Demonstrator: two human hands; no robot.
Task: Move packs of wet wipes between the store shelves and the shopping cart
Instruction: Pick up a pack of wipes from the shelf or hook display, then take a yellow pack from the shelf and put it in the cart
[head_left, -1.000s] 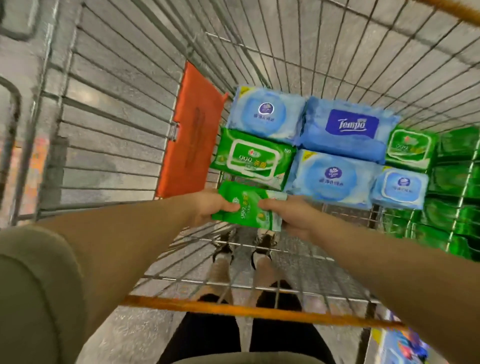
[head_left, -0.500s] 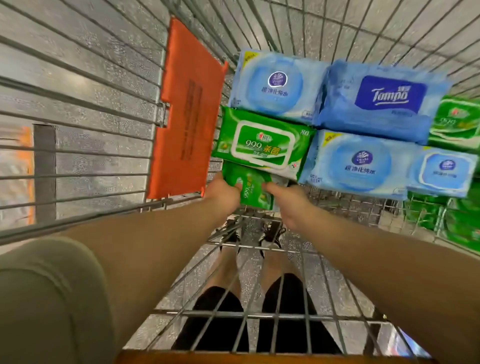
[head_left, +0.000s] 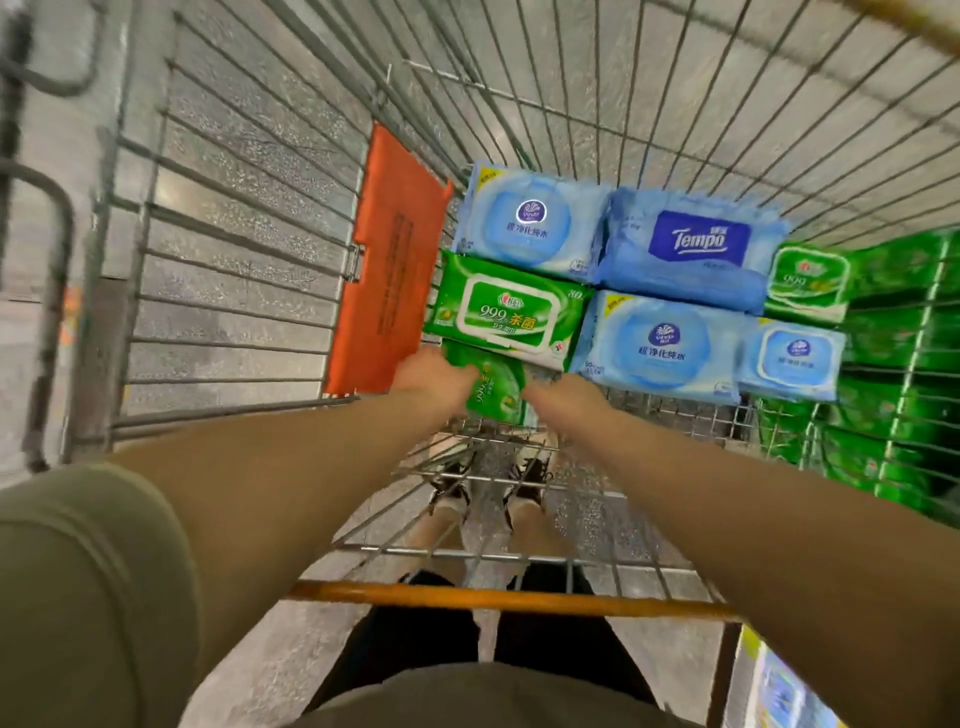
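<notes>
Looked straight down into a wire shopping cart (head_left: 249, 291), both arms stretched in over the orange handle bar (head_left: 498, 597). Held a small green wipes pack (head_left: 493, 387) low at the near end of the basket, left hand (head_left: 434, 376) on its left edge and right hand (head_left: 563, 397) on its right edge, fingers of both curled round the pack, though blurry enough that couldn't tell exactly how each finger sat. Pack was right up against the bigger green 999 pack (head_left: 506, 312), just below it in view, touching or close to it. Pretty crowded in there: pale blue pack (head_left: 535, 221) behind the 999 one, dark blue Tempo pack (head_left: 691, 247) next to that, another pale blue pack (head_left: 660, 345) right of the 999 one, then a smaller blue pack (head_left: 792, 361) and a small green pack (head_left: 808, 280) further right. Orange plastic flap (head_left: 389, 270) stood against the left cart wall, just beside the left hand. Outside the right cart wall, seen through the wires, a stack of green packs (head_left: 904, 374), blurred. Under the basket mesh, legs and dark shoes (head_left: 524, 478) on a speckled floor (head_left: 234, 171). Olive sleeve (head_left: 78, 597) filled the lower left corner.
</notes>
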